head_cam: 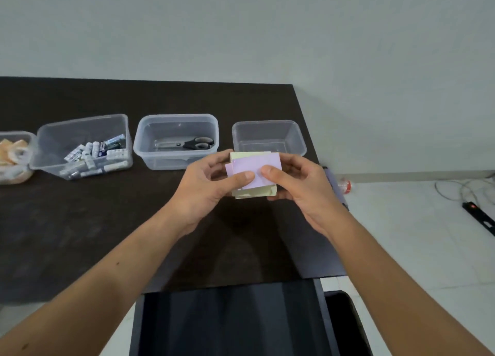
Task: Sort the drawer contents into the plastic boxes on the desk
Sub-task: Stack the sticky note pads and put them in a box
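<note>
Left hand (206, 187) and right hand (297, 184) both pinch one sticky-note stack (253, 175) before four plastic boxes (269, 138).

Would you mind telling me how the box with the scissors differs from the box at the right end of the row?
The scissors box holds black-handled scissors; the right-end box holds nothing visible. The scissors box stands left of the sticky notes held in both hands; the right-end box stands just behind them. Both are clear, lidless plastic tubs on the dark desk.

Desk (80, 221): we see a dark, matt, wood-grain top.
Boxes (269, 136): clear, glossy plastic (all four, mid-frame).
Notes (254, 171): matt paper, lilac over pale yellow.
Scissors (197, 143): black plastic handles, shiny metal blades.
</note>
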